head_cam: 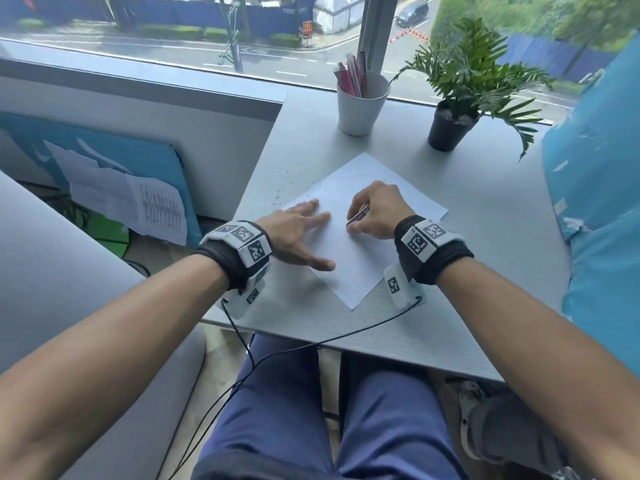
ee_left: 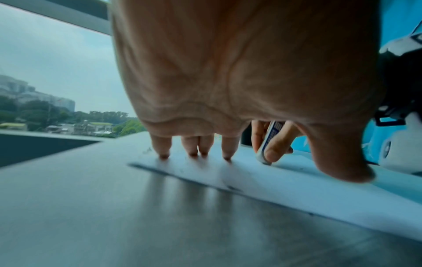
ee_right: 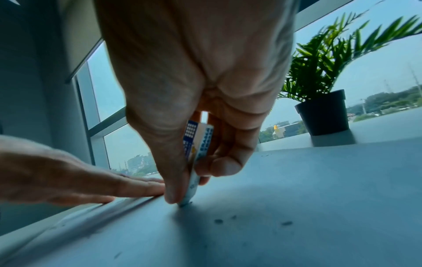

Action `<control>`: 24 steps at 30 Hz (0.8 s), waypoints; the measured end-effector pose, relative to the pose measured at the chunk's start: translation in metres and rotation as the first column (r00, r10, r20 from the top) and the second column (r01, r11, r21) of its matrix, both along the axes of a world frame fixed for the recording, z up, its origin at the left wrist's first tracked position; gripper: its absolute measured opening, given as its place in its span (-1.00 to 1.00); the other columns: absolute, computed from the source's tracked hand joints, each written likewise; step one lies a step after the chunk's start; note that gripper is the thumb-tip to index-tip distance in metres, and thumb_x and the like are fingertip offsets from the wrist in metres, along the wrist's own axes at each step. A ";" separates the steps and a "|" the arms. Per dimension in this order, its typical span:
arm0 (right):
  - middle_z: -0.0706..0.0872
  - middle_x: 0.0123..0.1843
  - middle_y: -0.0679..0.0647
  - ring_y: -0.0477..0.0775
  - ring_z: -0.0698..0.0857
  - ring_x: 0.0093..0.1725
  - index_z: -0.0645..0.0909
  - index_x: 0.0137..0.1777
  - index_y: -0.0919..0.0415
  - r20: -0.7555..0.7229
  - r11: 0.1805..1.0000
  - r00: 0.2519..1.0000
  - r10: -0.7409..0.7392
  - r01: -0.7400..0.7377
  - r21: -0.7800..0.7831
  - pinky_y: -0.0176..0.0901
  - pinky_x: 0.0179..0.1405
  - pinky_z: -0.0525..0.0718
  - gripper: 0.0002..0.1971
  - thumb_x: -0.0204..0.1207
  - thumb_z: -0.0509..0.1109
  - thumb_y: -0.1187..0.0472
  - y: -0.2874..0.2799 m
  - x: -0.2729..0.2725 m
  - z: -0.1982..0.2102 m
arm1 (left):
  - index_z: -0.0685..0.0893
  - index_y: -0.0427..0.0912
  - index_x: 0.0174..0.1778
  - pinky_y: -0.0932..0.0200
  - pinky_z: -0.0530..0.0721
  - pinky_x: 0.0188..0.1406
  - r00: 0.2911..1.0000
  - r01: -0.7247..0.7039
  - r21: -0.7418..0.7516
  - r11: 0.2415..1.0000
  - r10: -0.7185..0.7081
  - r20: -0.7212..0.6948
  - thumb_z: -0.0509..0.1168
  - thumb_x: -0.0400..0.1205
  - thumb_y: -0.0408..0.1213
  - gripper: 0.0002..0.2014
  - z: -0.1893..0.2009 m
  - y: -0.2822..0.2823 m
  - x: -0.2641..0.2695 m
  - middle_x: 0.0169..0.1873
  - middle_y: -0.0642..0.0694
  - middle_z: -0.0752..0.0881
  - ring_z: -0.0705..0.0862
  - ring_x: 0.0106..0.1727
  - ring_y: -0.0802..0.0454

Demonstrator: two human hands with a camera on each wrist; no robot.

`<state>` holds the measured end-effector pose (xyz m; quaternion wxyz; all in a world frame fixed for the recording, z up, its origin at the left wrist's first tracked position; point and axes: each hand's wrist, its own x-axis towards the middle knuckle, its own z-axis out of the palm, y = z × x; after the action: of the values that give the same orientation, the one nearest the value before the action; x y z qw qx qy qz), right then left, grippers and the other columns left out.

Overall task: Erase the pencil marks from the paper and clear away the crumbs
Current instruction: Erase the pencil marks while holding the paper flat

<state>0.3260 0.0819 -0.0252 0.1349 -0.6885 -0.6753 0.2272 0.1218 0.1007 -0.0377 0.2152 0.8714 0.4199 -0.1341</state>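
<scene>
A white sheet of paper lies turned like a diamond on the grey table. My left hand lies flat on its left part, fingers straight, fingertips pressing the paper. My right hand pinches a white eraser in a blue-printed sleeve between thumb and fingers. The eraser stands tilted with its tip on the paper. Dark crumbs lie on the sheet beside the tip. More crumbs dot the table left of the paper. The eraser shows behind my left thumb.
A white cup with pens and a potted plant stand at the far side by the window. A blue-clad person is at the right edge. Cables hang from my wrists over the table's near edge.
</scene>
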 end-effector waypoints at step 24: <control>0.74 -0.34 -0.04 -0.09 0.70 -0.27 0.85 -0.17 0.11 -0.025 0.987 0.987 0.157 -0.158 -0.042 -0.40 -0.27 0.61 -0.87 0.28 0.63 0.15 -0.016 -0.005 -0.001 | -0.27 0.23 0.72 -0.44 -0.22 0.64 0.981 0.074 -0.053 0.996 -0.082 -0.174 0.53 0.33 0.33 0.27 0.005 0.019 0.021 0.71 0.00 -0.38 -0.34 0.73 -0.06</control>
<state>0.3205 0.0659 -0.0261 0.1087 -0.6334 -0.7210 0.2591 0.1426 0.1201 -0.0326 0.1918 0.8667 0.3997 -0.2285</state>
